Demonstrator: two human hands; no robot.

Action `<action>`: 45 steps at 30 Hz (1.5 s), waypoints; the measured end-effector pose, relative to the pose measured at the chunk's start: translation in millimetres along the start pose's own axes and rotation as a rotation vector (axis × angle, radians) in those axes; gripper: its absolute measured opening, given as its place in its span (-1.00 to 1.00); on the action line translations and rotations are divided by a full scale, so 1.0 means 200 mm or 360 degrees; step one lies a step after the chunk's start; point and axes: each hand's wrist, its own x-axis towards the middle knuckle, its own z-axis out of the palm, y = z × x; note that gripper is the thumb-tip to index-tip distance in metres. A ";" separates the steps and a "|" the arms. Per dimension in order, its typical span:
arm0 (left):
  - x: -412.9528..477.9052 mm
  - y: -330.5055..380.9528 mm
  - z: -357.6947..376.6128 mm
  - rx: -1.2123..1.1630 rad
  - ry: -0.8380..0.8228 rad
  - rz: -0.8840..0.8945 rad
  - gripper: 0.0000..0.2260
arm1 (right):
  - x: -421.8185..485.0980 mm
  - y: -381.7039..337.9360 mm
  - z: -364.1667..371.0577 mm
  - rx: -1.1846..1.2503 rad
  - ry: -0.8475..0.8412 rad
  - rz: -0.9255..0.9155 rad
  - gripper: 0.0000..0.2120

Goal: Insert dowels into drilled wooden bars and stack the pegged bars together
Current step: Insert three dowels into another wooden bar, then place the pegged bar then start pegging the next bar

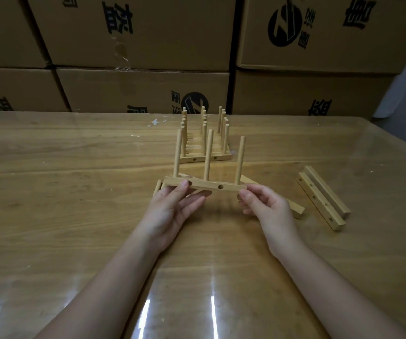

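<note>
Two bare forearms reach in from the bottom of the frame over a glossy wooden table (74, 216). Just below centre, both hands hold one drilled bar (206, 185) level and clear of the table.

The left hand (172, 211) pinches the bar's left end. Its thumb is on the front face and its fingers (194, 201) lie fairly straight underneath. The right hand (268, 211) grips the right end with curled fingers (246, 194).

Three dowels (208, 155) stand upright in the bar's top, roughly evenly spaced and apparently seated. A side hole shows on its front face.

Under and just behind the held bar, loose wooden pieces (296, 208) lie on the table. They are partly hidden, so their number cannot be told. At the right of the frame, well apart from the hands, two blank bars (324, 199) lie side by side with their holes empty.

Further back, above centre, a row of finished bars (204, 156) sits packed together, their dowels standing in lines. Stacked cardboard boxes (143, 89) fill the top of the frame.

Judging by this, the task is well under way. Several bars are pegged and stacked, and the one in hand looks complete and ready to join them. At least the two blank bars remain to be fitted with dowels and added.
</note>
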 end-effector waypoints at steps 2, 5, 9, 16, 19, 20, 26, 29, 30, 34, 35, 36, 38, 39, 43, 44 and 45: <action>0.00 0.00 0.00 -0.0008 0.0015 0.0010 -0.72 | 0.00 0.00 0.00 0.0051 0.0008 0.0032 -0.87; 0.01 0.00 0.01 -0.0011 0.0033 0.0006 -0.74 | 0.01 0.00 0.00 0.0096 0.0012 0.0056 -0.85; 0.00 0.00 0.00 -0.0003 0.0032 -0.0037 -0.74 | 0.02 0.01 -0.02 0.0112 0.0015 0.0090 -0.80; 0.01 0.00 0.01 0.0005 0.0049 -0.0046 -0.73 | 0.07 -0.02 -0.06 -0.0134 -0.0063 0.0234 -0.82; 0.01 -0.01 0.00 0.0005 0.0030 -0.0046 -0.72 | 0.10 -0.07 -0.10 -0.0392 -0.0241 0.0155 -0.84; 0.01 -0.01 0.00 0.0004 0.0024 -0.0048 -0.71 | 0.12 -0.09 -0.11 -0.0440 -0.0298 0.0140 -0.85; 0.01 -0.02 -0.01 0.0065 -0.0017 -0.0014 -0.72 | 0.21 -0.14 -0.12 -0.0397 -0.0113 -0.0015 -0.88; 0.02 -0.03 -0.01 0.0151 -0.0086 -0.0021 -0.74 | 0.29 -0.25 -0.12 -0.0390 -0.0086 -0.0105 -0.84; 0.02 -0.03 -0.01 0.0181 -0.0104 -0.0029 -0.73 | 0.31 -0.30 -0.12 -0.0416 -0.0159 -0.0133 -0.81; 0.02 -0.03 -0.02 0.0241 -0.0146 -0.0060 -0.64 | 0.37 -0.48 -0.09 -0.0890 -0.0699 -0.0269 -0.82; 0.02 -0.03 -0.02 0.0246 -0.0154 -0.0059 -0.64 | 0.38 -0.51 -0.08 -0.1047 -0.0828 -0.0288 -0.83; 0.01 -0.03 -0.03 0.0248 -0.0162 -0.0058 -0.64 | 0.39 -0.53 -0.06 -0.1171 -0.0931 -0.0295 -0.83; 0.01 -0.03 -0.03 0.0242 -0.0174 -0.0058 -0.65 | 0.40 -0.56 -0.03 -0.1336 -0.1047 -0.0307 -0.86; 0.02 -0.03 -0.02 0.0233 -0.0174 -0.0059 -0.65 | 0.41 -0.57 -0.01 -0.1383 -0.1074 -0.0316 -0.87; 0.02 -0.03 -0.02 0.0230 -0.0170 -0.0058 -0.68 | 0.41 -0.58 0.01 -0.1528 -0.1124 -0.0389 -0.89; 0.02 -0.03 -0.02 0.0224 -0.0171 -0.0062 -0.68 | 0.41 -0.58 0.01 -0.1615 -0.1131 -0.0431 -0.90; 0.02 -0.03 -0.03 0.0215 -0.0173 -0.0065 -0.69 | 0.41 -0.58 0.02 -0.1709 -0.1133 -0.0483 -0.88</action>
